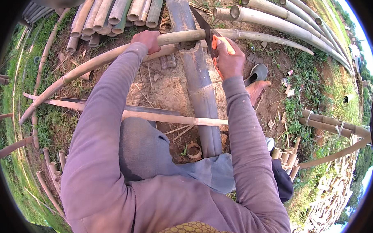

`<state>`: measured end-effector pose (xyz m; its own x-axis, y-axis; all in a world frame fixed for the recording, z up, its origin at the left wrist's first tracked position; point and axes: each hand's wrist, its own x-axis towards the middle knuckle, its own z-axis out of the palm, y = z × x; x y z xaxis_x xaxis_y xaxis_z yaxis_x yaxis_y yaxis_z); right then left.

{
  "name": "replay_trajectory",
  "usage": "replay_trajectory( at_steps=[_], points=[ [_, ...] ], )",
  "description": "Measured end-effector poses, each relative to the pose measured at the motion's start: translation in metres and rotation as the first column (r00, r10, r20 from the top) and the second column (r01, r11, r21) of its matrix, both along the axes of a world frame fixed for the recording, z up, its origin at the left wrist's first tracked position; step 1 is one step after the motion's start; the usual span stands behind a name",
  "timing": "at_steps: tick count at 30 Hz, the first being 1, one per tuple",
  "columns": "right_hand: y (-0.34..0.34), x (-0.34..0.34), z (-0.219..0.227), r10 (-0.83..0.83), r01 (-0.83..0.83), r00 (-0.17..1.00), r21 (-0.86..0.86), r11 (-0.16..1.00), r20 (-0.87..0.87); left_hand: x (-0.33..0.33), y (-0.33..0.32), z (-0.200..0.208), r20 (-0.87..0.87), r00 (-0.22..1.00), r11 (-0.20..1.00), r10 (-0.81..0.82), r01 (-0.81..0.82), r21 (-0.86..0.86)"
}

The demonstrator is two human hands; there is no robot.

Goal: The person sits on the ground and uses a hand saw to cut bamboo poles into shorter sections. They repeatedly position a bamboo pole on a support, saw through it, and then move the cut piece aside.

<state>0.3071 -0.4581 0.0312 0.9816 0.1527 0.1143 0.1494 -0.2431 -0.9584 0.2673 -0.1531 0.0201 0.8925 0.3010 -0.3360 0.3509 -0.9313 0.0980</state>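
Observation:
A long bamboo pole (92,62) runs from the lower left up across a thick dark bamboo trunk (200,90), resting near a broken notch in it. My left hand (147,42) is closed round this pole, just left of the trunk. My right hand (231,59) grips the orange handle of a handsaw (203,25). Its dark blade points up and to the left, standing against the pole just right of the trunk. How deep the teeth sit in the bamboo, I cannot tell. Below my forearms lies a split bamboo strip (170,117), crossing the trunk.
Cut bamboo tubes (116,11) are stacked at the far left. Long poles (280,25) lie at the far right. A dark clog (258,74) is beside a bare foot (258,89), right of the saw. Several short bamboo pieces (287,159) stand at the near right.

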Motion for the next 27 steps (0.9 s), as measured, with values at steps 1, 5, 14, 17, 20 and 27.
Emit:
replay_trajectory(
  at_steps=[1, 5, 14, 17, 20, 27],
  points=[
    [-0.004, -0.019, 0.005, -0.007, 0.006, 0.999, -0.032, 0.999, -0.040, -0.006, 0.003, 0.004, -0.001, 1.000, 1.000, 0.025, -0.025, -0.017],
    [-0.082, -0.135, -0.007, -0.038, 0.047, 0.995, 0.102, 0.994, -0.088, -0.002, 0.014, -0.001, 0.016, 0.999, 0.999, 0.032, -0.032, 0.010],
    [0.014, 0.018, -0.014, -0.026, 0.027, 0.999, -0.020, 0.999, 0.033, 0.004, -0.001, 0.001, 0.019, 1.000, 1.000, 0.003, -0.003, -0.005],
    [0.041, 0.053, -0.009, -0.060, 0.064, 0.998, -0.106, 0.992, 0.035, 0.005, 0.001, 0.010, 0.008, 1.000, 1.000, 0.016, -0.016, -0.009],
    [0.006, -0.010, -0.024, -0.034, 0.034, 0.998, 0.017, 0.999, 0.043, 0.002, 0.010, 0.004, 0.011, 0.999, 0.999, 0.040, -0.040, 0.003],
    [-0.111, -0.167, -0.011, -0.014, 0.011, 0.996, 0.037, 0.999, 0.091, -0.002, 0.008, -0.002, -0.008, 1.000, 0.999, 0.029, -0.028, 0.029]
  ],
)
